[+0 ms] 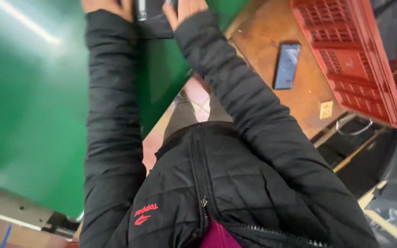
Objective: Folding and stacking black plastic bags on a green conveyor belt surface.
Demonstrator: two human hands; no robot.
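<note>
Both hands reach up to the top edge of the view, and only their lower parts show. The left hand (108, 6) lies against the left side of a dark object (155, 25) that rests on the green surface (28, 105); its fingers are cut off by the frame, so I cannot tell whether it grips or merely touches. The right hand (184, 10) sits at the right side of the same dark object, palm turned inward, its fingers also out of view, so its grip cannot be told either. The dark object lies between the two hands, at the top middle of the view, with a pale band on its left part; too little of it shows to say what it is.

Both arms wear the sleeves of a black quilted jacket (235, 183), zipped partway over a magenta layer. To the right stands a brown wooden table (272, 32) with a dark phone (286, 65) lying flat on it and a small yellowish tag (326, 109) near its edge. A red plastic crate (359, 59) rests at the table's right side, well apart from the hands.
</note>
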